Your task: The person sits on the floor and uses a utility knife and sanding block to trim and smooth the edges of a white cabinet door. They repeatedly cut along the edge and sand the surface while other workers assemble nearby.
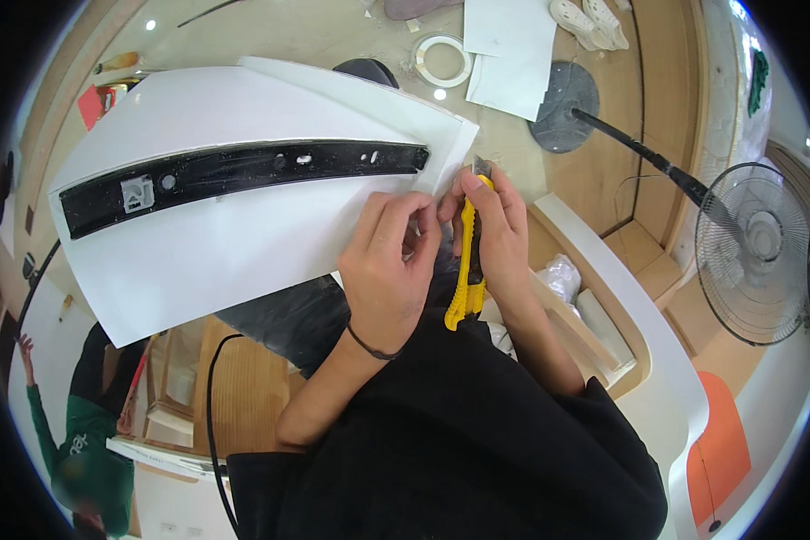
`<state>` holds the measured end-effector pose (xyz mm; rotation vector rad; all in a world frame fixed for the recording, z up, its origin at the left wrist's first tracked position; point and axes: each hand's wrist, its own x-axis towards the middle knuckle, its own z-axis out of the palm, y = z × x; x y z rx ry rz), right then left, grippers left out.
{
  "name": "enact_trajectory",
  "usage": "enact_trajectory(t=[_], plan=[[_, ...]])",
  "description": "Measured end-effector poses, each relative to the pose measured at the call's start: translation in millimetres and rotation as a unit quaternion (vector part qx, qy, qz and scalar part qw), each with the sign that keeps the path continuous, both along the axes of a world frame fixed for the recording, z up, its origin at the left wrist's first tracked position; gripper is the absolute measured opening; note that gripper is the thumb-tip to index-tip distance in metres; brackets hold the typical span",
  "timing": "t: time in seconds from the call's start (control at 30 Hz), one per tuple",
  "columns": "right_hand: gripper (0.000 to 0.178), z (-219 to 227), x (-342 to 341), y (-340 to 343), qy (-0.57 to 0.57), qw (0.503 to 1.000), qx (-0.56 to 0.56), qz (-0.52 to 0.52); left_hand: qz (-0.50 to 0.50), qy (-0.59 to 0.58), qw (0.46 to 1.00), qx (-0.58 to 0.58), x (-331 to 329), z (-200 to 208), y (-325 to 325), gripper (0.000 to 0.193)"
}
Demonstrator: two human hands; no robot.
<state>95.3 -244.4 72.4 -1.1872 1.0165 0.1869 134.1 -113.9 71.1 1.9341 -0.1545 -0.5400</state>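
A yellow utility knife (464, 286) is in my right hand (502, 236), its metal blade end up near my thumb and its butt pointing down toward my lap. Close to its left, my left hand (385, 265) is closed, fingertips curled toward the thumb; anything small between them is hidden. It sits at the lower right edge of a white box-like panel (198, 256). A long black drawer slide rail (234, 174) lies along the panel's face, with slots, holes and a grey square clip near its left end. The rail's right end lies just above my left hand.
A standing fan (763, 236) is on the right, its round base (562, 106) on the floor. Beyond the panel lie a tape roll (442, 60), white sheets (510, 54) and light clogs (589, 24). Lower left, a person in green (99, 454) stands. An orange chair (716, 441) is lower right.
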Motion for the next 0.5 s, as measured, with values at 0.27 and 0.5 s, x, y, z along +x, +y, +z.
enact_trajectory(t=[0.27, 0.5], plan=[[0.028, -3.9, -5.5, -9.7, -0.018, 0.999, 0.043, 0.022, -0.081, -0.033, 0.994, 0.060, 14.0, 3.2, 7.1, 0.023], [0.027, -3.5, -9.2, -11.4, -0.028, 0.998, 0.057, 0.024, -0.125, -0.051, 0.989, 0.055, 26.0, 6.6, 3.2, 0.019]])
